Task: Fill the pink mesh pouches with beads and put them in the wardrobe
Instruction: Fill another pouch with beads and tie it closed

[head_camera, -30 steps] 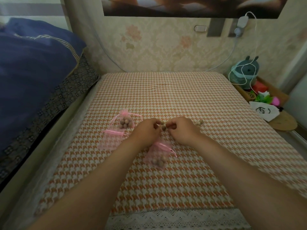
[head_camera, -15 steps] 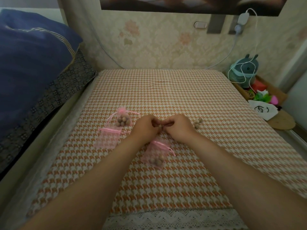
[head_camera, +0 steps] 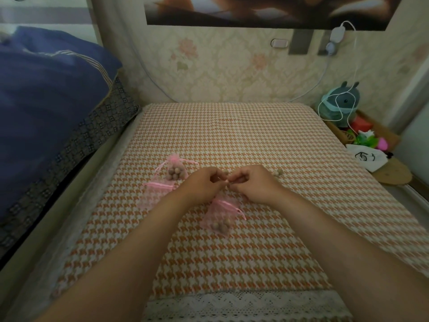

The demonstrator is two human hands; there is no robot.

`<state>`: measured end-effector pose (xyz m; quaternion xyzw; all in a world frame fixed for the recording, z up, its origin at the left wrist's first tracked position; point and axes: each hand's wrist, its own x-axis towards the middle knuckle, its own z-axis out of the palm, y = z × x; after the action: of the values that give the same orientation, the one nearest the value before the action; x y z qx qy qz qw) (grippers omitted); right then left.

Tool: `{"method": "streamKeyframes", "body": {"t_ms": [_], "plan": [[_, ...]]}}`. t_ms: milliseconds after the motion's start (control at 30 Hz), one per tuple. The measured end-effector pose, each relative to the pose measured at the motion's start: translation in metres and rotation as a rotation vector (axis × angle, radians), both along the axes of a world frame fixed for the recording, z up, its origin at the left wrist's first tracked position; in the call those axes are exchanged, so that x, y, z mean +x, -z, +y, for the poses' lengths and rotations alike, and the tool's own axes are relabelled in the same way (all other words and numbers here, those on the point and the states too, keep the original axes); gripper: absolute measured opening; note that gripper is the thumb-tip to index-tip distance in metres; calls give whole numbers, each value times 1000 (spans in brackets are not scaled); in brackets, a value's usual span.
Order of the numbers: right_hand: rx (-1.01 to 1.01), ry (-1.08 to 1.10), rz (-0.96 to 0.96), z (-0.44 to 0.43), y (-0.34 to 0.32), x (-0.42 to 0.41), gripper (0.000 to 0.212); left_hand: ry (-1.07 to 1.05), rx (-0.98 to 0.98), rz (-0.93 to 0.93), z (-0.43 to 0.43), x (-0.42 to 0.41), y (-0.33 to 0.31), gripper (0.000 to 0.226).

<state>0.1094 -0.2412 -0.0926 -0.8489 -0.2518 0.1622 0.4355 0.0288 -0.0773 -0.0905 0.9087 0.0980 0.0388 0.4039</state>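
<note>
The left hand (head_camera: 204,182) and the right hand (head_camera: 255,184) are held knuckles up over the checked cloth (head_camera: 255,135), with their fingertips meeting between them. The fingers of each hand are curled and the tips are pressed close as in a pinch, but what is pinched cannot be told. Just below the wrists a near pouch (head_camera: 219,217) is laid on the cloth. Several beads (head_camera: 220,226) are gathered in its lower end and its pink ribbon is loose. Whether its mouth is held by the fingers cannot be told. To the left, a tied pouch (head_camera: 175,174) is filled with beads, and a flat pouch (head_camera: 155,194) is laid against it on the near side. Loose beads (head_camera: 277,173) are seen on the cloth just beyond the right hand. At the right edge a white bag (head_camera: 366,158) is marked with a black line drawing, which cannot be read as writing. A white cable (head_camera: 336,105) is draped over a teal gadget (head_camera: 346,94) behind the bag.
</note>
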Motion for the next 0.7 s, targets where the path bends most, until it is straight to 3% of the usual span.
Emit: {"method": "streamKeyframes", "body": {"t_ms": [167, 700], "plan": [[-142, -59, 36, -5, -3, -9, 2, 140, 80, 145, 3, -12, -4, 10], [-307, -308, 121, -10, -27, -17, 23, 148, -12, 83, 4, -23, -17, 9]]}}
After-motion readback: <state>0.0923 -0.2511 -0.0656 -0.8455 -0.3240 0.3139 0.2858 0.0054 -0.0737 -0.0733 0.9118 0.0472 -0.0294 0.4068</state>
